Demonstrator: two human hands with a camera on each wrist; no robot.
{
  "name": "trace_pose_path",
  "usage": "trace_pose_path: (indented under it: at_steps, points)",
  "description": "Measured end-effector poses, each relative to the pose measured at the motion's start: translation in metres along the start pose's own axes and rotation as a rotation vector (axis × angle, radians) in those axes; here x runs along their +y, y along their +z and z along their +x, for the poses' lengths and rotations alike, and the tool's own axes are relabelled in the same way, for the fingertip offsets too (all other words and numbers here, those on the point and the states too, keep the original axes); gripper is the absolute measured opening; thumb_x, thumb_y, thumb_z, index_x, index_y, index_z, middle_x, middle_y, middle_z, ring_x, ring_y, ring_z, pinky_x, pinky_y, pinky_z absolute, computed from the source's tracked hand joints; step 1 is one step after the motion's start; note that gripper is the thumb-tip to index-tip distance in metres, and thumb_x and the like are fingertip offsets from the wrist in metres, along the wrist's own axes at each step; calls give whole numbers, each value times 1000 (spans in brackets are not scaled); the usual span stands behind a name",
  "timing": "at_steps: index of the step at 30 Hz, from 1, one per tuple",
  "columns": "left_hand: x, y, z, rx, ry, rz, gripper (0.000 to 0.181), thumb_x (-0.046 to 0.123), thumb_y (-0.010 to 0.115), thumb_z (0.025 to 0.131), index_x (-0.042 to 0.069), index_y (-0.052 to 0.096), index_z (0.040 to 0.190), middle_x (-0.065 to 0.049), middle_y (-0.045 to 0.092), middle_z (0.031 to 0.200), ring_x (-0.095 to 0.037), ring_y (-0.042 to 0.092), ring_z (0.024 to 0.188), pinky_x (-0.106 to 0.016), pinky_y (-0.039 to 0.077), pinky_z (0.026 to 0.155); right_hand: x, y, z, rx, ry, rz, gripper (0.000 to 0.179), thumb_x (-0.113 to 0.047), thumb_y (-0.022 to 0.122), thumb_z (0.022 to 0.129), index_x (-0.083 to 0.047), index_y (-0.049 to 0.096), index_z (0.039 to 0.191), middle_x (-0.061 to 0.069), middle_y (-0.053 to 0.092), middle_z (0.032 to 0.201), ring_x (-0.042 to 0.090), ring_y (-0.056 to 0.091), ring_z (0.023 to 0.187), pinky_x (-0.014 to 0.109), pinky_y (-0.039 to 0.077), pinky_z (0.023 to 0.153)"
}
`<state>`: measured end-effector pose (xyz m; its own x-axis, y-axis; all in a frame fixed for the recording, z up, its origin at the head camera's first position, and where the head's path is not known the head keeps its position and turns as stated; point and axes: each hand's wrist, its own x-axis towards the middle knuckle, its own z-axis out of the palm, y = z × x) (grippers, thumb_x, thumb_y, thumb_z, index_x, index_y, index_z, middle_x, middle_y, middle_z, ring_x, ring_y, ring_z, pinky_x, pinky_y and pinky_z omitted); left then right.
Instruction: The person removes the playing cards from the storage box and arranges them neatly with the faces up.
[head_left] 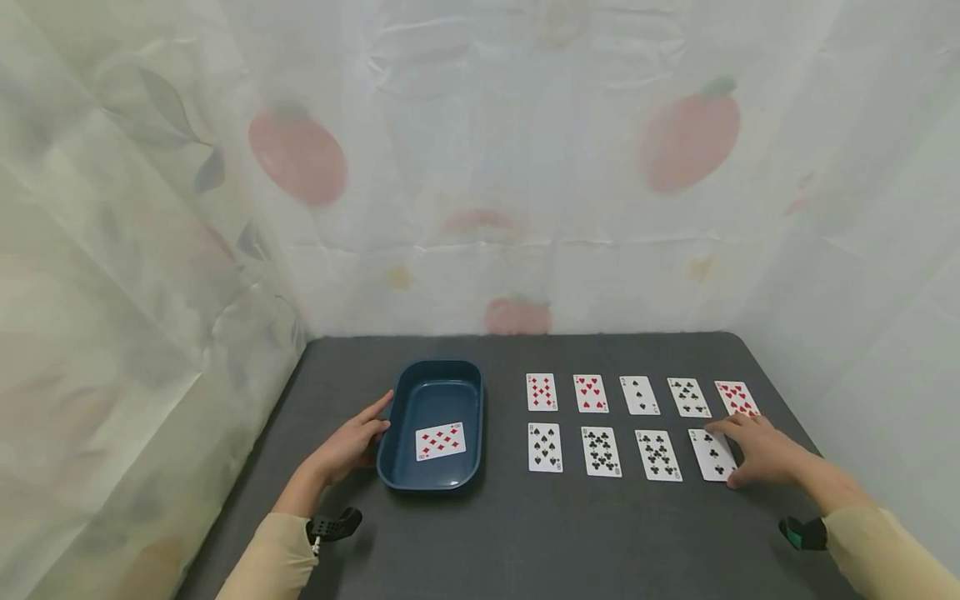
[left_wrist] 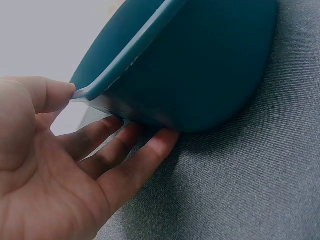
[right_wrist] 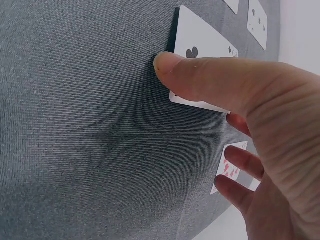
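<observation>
A dark blue tray stands on the left part of the table with a red diamond card lying face up inside. My left hand holds its left side; in the left wrist view the thumb is at the rim and other fingers touch the outer wall. On the right, my right hand pinches a white club card between thumb and fingers at its short edges. The thumb covers part of that card in the right wrist view. A red heart card lies just beyond the hand.
Several face-up cards form two rows on the dark grey table, among them a diamond card, a spade card and a club card. A printed pale curtain hangs behind the table's back edge.
</observation>
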<state>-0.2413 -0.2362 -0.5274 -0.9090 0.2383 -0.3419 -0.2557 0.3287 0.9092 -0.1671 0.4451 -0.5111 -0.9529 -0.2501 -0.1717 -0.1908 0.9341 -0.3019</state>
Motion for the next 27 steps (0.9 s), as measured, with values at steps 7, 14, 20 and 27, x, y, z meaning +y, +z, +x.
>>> trace_pose_path:
  at_steps: [7, 14, 20, 27]
  points:
    - [0, -1, 0, -3, 3, -2, 60, 22, 47, 109, 43, 26, 161, -19, 40, 149, -35, 52, 122, -60, 53, 91, 1, 3, -1, -3, -20, 12, 80, -28, 95, 59, -8, 65, 131, 26, 54, 132, 55, 41, 121, 72, 42, 89]
    - [0, 0, 0, -2, 2, -1, 60, 22, 47, 109, 43, 26, 162, -20, 45, 142, -34, 52, 120, -59, 53, 90, 3, 6, 0, -33, 4, 25, 83, -28, 95, 60, -10, 63, 135, 28, 50, 136, 56, 39, 124, 74, 40, 90]
    - [0, 0, -1, -2, 1, -2, 60, 21, 47, 109, 42, 26, 162, -20, 44, 142, -34, 52, 120, -59, 53, 91, 0, 3, 0, -51, 21, 38, 83, -26, 95, 61, -9, 62, 136, 29, 48, 136, 56, 40, 123, 74, 40, 91]
    - [-2, 0, 0, 0, -2, 1, 60, 22, 47, 109, 42, 26, 162, -20, 41, 150, -33, 56, 119, -59, 53, 91, -1, 3, -1, -57, 23, 48, 82, -22, 94, 62, -8, 62, 136, 29, 48, 135, 56, 40, 122, 74, 41, 90]
